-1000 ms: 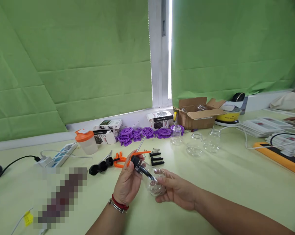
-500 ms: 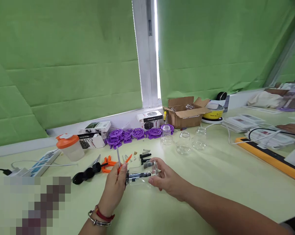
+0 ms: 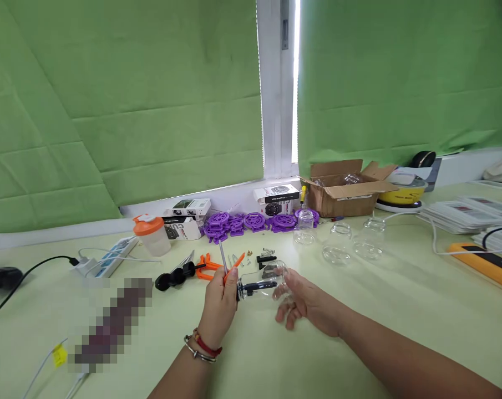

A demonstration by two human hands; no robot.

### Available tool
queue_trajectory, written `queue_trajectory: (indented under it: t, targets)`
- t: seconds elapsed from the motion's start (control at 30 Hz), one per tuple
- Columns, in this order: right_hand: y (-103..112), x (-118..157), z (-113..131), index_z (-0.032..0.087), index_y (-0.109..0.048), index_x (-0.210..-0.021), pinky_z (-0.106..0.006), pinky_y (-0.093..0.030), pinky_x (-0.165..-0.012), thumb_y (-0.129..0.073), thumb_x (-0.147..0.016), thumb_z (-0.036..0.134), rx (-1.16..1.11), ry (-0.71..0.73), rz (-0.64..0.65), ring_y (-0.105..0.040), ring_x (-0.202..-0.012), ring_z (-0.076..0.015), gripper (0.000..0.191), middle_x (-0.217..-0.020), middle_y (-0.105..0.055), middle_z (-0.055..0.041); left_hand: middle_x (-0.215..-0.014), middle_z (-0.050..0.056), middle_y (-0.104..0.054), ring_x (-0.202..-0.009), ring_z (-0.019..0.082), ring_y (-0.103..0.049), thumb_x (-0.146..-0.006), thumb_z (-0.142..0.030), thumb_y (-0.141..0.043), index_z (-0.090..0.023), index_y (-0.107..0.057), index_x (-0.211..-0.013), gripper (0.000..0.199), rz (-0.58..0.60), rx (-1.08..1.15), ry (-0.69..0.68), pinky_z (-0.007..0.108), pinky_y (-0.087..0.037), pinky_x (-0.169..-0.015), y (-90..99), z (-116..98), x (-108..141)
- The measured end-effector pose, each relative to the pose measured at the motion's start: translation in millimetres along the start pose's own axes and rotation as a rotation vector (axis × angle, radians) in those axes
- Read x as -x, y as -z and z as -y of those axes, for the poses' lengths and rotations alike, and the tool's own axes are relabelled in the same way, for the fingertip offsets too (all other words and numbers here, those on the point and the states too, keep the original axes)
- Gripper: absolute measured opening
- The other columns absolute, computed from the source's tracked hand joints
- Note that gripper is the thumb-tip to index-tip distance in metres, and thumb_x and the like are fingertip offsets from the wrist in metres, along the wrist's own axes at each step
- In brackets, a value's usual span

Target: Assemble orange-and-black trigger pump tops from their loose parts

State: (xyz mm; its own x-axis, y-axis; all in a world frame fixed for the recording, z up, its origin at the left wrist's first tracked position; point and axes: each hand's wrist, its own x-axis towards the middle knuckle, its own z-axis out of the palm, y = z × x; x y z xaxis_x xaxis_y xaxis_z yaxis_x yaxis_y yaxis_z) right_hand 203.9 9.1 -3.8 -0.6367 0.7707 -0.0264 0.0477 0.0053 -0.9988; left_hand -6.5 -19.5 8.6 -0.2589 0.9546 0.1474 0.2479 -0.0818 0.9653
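Observation:
My left hand [image 3: 221, 296] is closed around the neck end of a clear jar [image 3: 259, 280] lying on its side in the air. Inside the jar runs a black rod-like part [image 3: 261, 286]. A grey metal rod [image 3: 223, 256] and a pointed orange piece [image 3: 235, 266] stick up from the same hand; how they are held is hidden. At the jar's rounded end is my right hand [image 3: 307, 299], its fingers loose and apart, some seen against the clear wall. Beyond the jar lie a spring [image 3: 268, 252] and small black parts [image 3: 264, 259].
Several purple discs [image 3: 254, 221] line the back. Clear jars [image 3: 337, 244] stand at right, before an open cardboard box [image 3: 346, 197]. An orange-lidded shaker [image 3: 152, 235], orange frame [image 3: 207, 267], black rounded part [image 3: 171, 279] and power strip [image 3: 115, 256] are at left.
My right hand's fingers have loosened from the jar's end and spread apart. My left hand still holds the jar. The view has turned left, shifting everything rightward.

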Motion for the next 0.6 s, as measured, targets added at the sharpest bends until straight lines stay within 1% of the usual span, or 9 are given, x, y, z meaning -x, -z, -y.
queue_trajectory:
  t: [0.07, 0.13, 0.2, 0.23, 0.3, 0.4, 0.43, 0.5, 0.6]
  targets:
    - [3, 1, 5, 0.031, -0.022, -0.138, -0.041, -0.052, -0.072, -0.047, -0.082, 0.056, 0.025, 0.062, 0.022, -0.060, -0.092, -0.0237, 0.066, -0.123, -0.045, -0.0134, -0.055, -0.007, -0.037, -0.043, 0.007, -0.036, -0.080, -0.055, -0.045, -0.021, -0.039, -0.069, 0.037, 0.023, 0.027, 0.058, 0.018, -0.028, -0.038, 0.0, -1, -1]
    - [7, 4, 11, 0.035, -0.029, -0.135, -0.043, -0.044, -0.090, -0.065, -0.073, 0.046, 0.167, 0.237, -0.039, -0.046, -0.116, -0.0262, 0.073, -0.134, -0.037, -0.0094, -0.053, -0.008, -0.035, -0.040, 0.006, -0.033, -0.080, -0.056, -0.043, -0.021, -0.039, -0.069, 0.037, 0.042, 0.078, 0.145, 0.017, -0.025, -0.035, 0.1, -4, -1]
    - [9, 5, 13, 0.037, -0.029, -0.136, -0.042, -0.036, -0.099, -0.069, -0.070, 0.041, 0.231, 0.317, -0.102, -0.031, -0.128, -0.0263, 0.076, -0.142, -0.027, -0.0059, -0.051, -0.009, -0.034, -0.039, 0.006, -0.032, -0.080, -0.056, -0.043, -0.021, -0.039, -0.069, 0.037, 0.044, 0.090, 0.167, 0.017, -0.024, -0.035, 0.3, -4, -2]
    - [9, 5, 12, 0.038, -0.026, -0.137, -0.042, -0.037, -0.098, -0.065, -0.073, 0.043, 0.192, 0.288, -0.121, -0.031, -0.128, -0.0256, 0.075, -0.143, -0.025, -0.0061, -0.051, -0.009, -0.034, -0.039, 0.006, -0.034, -0.080, -0.056, -0.043, -0.021, -0.039, -0.068, 0.037, 0.037, 0.073, 0.148, 0.017, -0.025, -0.035, 0.4, -3, -2]
    - [7, 3, 9, 0.036, -0.018, -0.139, -0.040, -0.048, -0.084, -0.051, -0.082, 0.052, 0.036, 0.124, -0.101, -0.049, -0.113, -0.0237, 0.068, -0.137, -0.032, -0.0100, -0.052, -0.008, -0.036, -0.039, 0.006, -0.036, -0.080, -0.055, -0.045, -0.021, -0.039, -0.068, 0.037, 0.032, 0.022, 0.085, 0.017, -0.027, -0.036, 0.2, 0, -2]
    - [5, 0, 4, 0.030, -0.028, -0.134, -0.034, -0.053, -0.061, -0.037, -0.086, 0.057, -0.020, -0.032, -0.012, -0.062, -0.081, -0.0189, 0.055, -0.121, -0.046, -0.0124, -0.053, -0.008, -0.036, -0.040, 0.005, -0.035, -0.080, -0.055, -0.047, -0.020, -0.040, -0.069, 0.037, 0.051, -0.017, 0.051, 0.017, -0.027, -0.037, -0.6, 4, -3]
    - [5, 0, 5, 0.029, -0.031, -0.132, -0.035, -0.054, -0.063, -0.044, -0.084, 0.054, 0.057, 0.017, -0.008, -0.062, -0.082, -0.0193, 0.055, -0.120, -0.047, -0.0121, -0.054, -0.008, -0.035, -0.040, 0.005, -0.035, -0.079, -0.055, -0.047, -0.020, -0.040, -0.069, 0.037, 0.056, 0.001, 0.069, 0.017, -0.027, -0.037, -0.8, 3, -3]
    - [8, 2, 9, 0.028, -0.036, -0.128, -0.039, -0.051, -0.079, -0.061, -0.077, 0.037, 0.320, 0.254, -0.047, -0.056, -0.101, -0.0231, 0.057, -0.127, -0.043, -0.0114, -0.053, -0.009, -0.034, -0.039, 0.005, -0.033, -0.078, -0.057, -0.047, -0.021, -0.040, -0.069, 0.038, 0.072, 0.071, 0.152, 0.017, -0.025, -0.035, -0.8, 1, -3]
    - [10, 6, 16, 0.028, -0.045, -0.121, -0.045, -0.035, -0.102, -0.058, -0.075, 0.012, 0.759, 0.658, -0.071, -0.034, -0.127, -0.0258, 0.050, -0.136, -0.037, -0.0081, -0.048, -0.010, -0.032, -0.035, 0.005, -0.027, -0.076, -0.060, -0.046, -0.022, -0.039, -0.067, 0.040, 0.147, 0.180, 0.315, 0.017, -0.017, -0.032, 0.9, -4, -4]
